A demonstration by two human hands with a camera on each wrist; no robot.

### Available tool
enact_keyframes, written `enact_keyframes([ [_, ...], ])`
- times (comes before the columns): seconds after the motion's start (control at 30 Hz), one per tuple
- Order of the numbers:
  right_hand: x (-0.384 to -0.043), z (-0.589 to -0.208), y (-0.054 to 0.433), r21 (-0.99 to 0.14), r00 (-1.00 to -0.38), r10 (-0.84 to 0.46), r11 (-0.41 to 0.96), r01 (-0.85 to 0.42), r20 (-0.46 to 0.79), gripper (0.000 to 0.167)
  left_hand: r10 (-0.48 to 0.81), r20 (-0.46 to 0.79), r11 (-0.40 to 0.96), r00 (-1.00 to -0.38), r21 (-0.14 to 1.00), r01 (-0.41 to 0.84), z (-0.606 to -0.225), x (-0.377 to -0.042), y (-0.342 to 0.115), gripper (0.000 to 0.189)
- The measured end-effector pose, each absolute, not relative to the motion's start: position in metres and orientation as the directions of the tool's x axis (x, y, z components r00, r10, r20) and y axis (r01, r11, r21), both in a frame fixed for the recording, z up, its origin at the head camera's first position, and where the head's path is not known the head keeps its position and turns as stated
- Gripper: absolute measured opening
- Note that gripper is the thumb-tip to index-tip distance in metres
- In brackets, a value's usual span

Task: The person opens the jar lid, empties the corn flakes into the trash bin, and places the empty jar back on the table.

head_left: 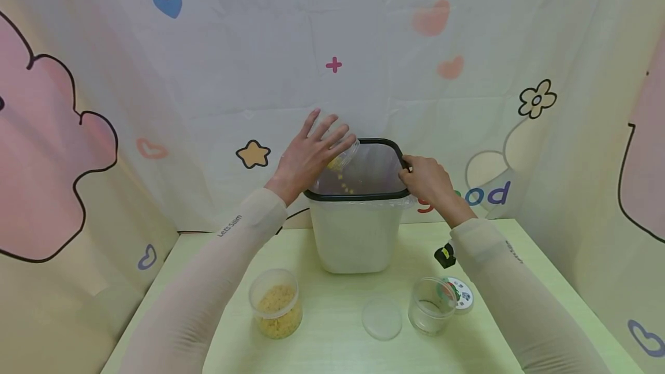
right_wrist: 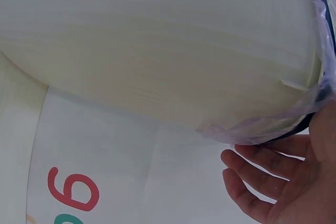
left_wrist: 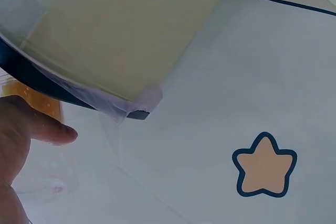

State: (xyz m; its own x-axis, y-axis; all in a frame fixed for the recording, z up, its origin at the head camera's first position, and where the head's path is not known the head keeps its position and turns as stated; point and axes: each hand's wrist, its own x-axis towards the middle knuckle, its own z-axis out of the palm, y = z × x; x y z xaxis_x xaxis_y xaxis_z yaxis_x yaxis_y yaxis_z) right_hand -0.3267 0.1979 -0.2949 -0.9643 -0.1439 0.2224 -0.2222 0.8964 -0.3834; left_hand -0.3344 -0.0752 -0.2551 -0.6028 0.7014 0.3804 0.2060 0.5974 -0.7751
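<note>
Here, a person in pale long sleeves reaches both arms forward over a light green table point(head_left: 332, 345), one hand at each side of a white bin point(head_left: 355, 238) that stands at the middle of the far edge. The left forearm slants up from the near left. The left hand point(head_left: 306, 160) is raised, its back to the head camera and its fingers spread, holding a clear jar point(head_left: 349, 155) tipped over the left part of the bin's opening; the left wrist view shows the thumb stretched out beside it. Small yellow pieces point(head_left: 345, 186) are falling from the jar inside the bin.

The right forearm slants in from the near right. The right hand point(head_left: 427, 179) grips the bin's black rim point(head_left: 358, 197) at its right side, with fingers bent beneath it, beside the see-through liner point(right_wrist: 252, 129) folded over the edge.

Nearer, toward the table's left edge, an uncovered clear tub point(head_left: 274, 279) holds pale yellow crumbs point(head_left: 279, 311). Right of centre lie a translucent disc lid point(head_left: 382, 319), a second clear jar point(head_left: 429, 313) standing upright and, just behind it, a printed round lid point(head_left: 464, 294). A small black object point(head_left: 445, 255) sits by the right sleeve point(head_left: 514, 299).
</note>
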Motion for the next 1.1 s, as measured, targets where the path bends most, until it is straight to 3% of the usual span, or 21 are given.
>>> enact_keyframes([
  [1.1,-0.3265,-0.2961,0.1979,-0.398,-0.965,-0.136,0.891,-0.218,0.224,0.055,0.778,0.246,0.423,-0.578,-0.886,0.192,-0.2464,-0.3333,-0.0732,0.114],
])
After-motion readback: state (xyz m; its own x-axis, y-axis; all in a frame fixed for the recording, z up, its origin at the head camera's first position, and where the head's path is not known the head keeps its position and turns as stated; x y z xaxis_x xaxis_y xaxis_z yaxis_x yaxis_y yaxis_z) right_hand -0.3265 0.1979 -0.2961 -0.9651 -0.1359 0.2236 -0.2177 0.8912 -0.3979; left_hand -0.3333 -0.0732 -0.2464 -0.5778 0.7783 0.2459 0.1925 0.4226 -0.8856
